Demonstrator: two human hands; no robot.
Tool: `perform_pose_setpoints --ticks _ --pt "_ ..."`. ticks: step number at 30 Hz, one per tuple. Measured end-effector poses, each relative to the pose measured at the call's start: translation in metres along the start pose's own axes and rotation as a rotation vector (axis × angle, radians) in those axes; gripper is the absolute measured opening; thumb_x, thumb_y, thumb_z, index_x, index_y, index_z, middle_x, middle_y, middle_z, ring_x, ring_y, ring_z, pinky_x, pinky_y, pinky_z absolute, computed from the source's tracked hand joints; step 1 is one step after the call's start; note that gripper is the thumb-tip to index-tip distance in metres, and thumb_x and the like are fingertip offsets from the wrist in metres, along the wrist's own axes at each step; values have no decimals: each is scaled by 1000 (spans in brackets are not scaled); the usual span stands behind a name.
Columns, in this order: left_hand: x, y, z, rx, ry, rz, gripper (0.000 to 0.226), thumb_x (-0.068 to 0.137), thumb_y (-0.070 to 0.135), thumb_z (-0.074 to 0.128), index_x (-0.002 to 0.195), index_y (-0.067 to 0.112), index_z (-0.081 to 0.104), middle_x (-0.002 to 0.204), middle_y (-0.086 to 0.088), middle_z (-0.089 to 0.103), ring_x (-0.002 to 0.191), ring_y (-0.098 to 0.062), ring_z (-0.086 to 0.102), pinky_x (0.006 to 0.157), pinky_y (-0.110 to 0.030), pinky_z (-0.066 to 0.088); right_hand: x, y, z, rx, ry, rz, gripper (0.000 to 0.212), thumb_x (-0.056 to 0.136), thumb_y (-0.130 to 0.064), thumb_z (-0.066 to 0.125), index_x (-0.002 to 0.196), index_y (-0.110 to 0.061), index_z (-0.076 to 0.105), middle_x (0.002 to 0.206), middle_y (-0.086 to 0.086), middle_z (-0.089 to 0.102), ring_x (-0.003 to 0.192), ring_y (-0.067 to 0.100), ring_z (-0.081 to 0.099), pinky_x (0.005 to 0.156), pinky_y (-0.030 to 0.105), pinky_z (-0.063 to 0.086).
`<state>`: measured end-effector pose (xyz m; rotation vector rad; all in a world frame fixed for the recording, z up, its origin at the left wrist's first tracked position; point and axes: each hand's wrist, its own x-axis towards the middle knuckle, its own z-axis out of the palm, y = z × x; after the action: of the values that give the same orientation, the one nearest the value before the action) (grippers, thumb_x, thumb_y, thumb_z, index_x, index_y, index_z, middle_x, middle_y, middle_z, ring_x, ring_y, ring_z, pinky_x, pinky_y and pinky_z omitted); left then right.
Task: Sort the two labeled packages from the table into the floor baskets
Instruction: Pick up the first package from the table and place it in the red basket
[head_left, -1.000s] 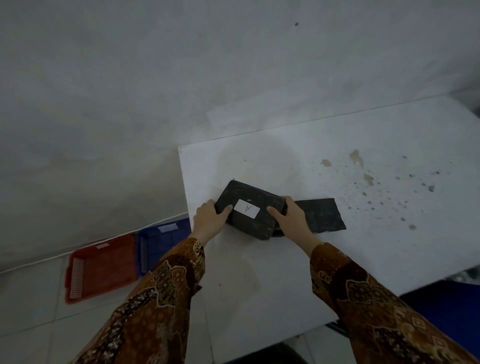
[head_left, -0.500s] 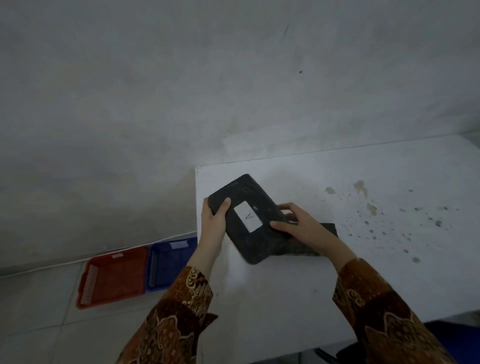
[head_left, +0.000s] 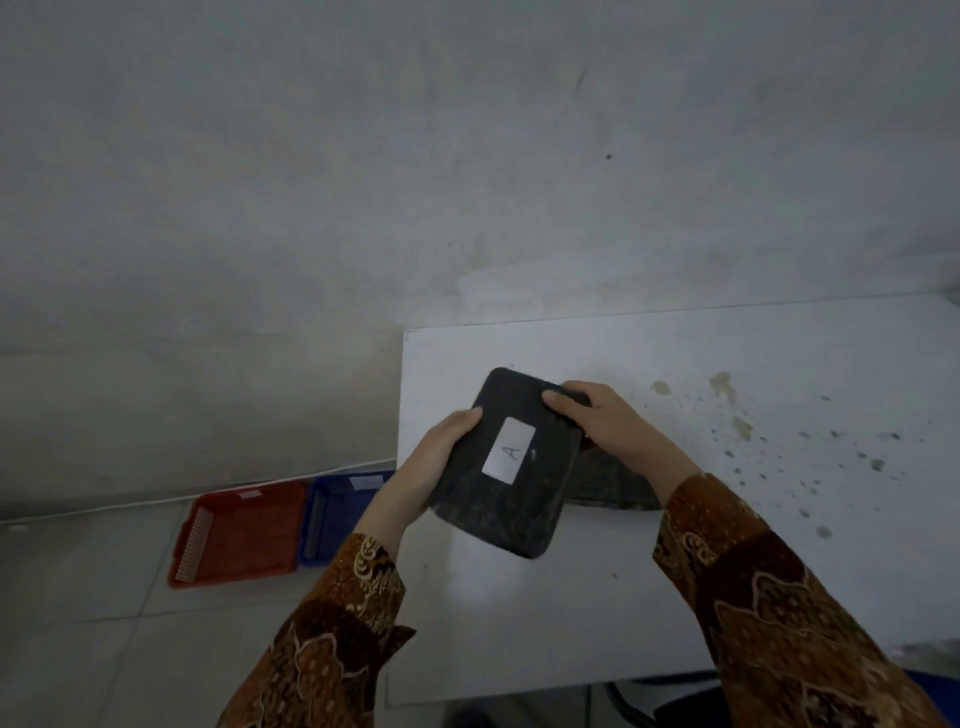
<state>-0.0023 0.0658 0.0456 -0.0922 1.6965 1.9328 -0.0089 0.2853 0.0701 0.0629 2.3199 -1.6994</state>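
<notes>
**Package A held over the bench's left end**

Both hands are gripping the black package (head_left: 506, 467), whose white label (head_left: 509, 448) is showing a handwritten "A". The left hand (head_left: 423, 467) is clasping its left edge, and the right hand (head_left: 608, 423) is closing over its far right corner. A second black package (head_left: 610, 483) is lying on the white bench (head_left: 727, 519) just behind it, its label hidden. On the floor to the left, a red basket (head_left: 241, 530) and a blue basket (head_left: 340, 506) are sitting side by side, their tags unreadable.
</notes>
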Motion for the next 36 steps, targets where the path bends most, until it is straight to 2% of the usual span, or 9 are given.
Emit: perform_pose_setpoints --ticks 5,8,12,16,19,26,29,33,36 --pt "-22 -49 0 -249 147 15 54 77 43 62 122 15 56 113 -12 69 95 -32 70 75 -43 61 -14 32 10 112 306 57 32 90 -40 53 102 -10 59 91 7 66 88 25 66 73 31 57" --pt "-27 -61 7 -323 322 72 43 87 32 59 125 12 55 120 -16 67 101 -30 68 86 -42 56 -26 43 26 258 203 150 35 87 -33 61 113 -11 52 108 15 64 90 27 68 69 38 61" --pt "-39 -60 -8 -388 396 111 23 91 21 56 114 20 62 109 -10 72 90 -23 70 71 -34 59 -44 56 44 261 27 216 53 86 -22 62 133 -24 38 127 10 53 104 28 62 82 46 58" --pt "-61 -66 -30 -351 439 133 31 92 19 55 122 17 61 100 -4 76 84 -17 74 60 -25 59 -52 55 78 221 3 80 61 86 -34 60 136 -45 27 122 -7 52 105 12 58 73 22 57" --pt "-83 -75 -57 -285 585 155 32 92 21 56 124 15 60 88 3 78 76 -10 74 56 -19 56 -49 48 134 127 92 -35 56 84 -42 58 134 -33 35 109 -17 54 95 -3 55 62 3 49" --pt "-158 -105 -182 -44 752 224 28 97 28 47 118 47 47 109 12 63 87 8 65 65 -8 52 -30 30 290 13 -27 -78 57 88 -43 50 138 -24 31 109 -8 56 89 2 60 63 6 51" --pt "-190 -121 -255 45 806 211 32 98 26 44 130 31 46 114 5 64 96 6 64 71 -6 51 -15 16 367 -31 -95 -90 65 83 -51 47 140 -22 31 118 -7 56 101 2 58 79 12 47" --pt "-223 -140 -350 127 888 165 32 97 27 46 129 21 49 102 12 66 87 10 64 66 -5 50 2 -1 466 -59 -121 -51 60 85 -49 51 138 -29 31 105 -27 51 91 -23 53 67 -5 41" --pt "-231 -149 -408 130 979 137 27 95 27 51 121 20 54 98 14 65 86 9 64 61 -7 51 20 -6 527 -79 -82 1 54 89 -38 57 137 -29 35 103 -24 52 89 -14 53 67 -5 41"
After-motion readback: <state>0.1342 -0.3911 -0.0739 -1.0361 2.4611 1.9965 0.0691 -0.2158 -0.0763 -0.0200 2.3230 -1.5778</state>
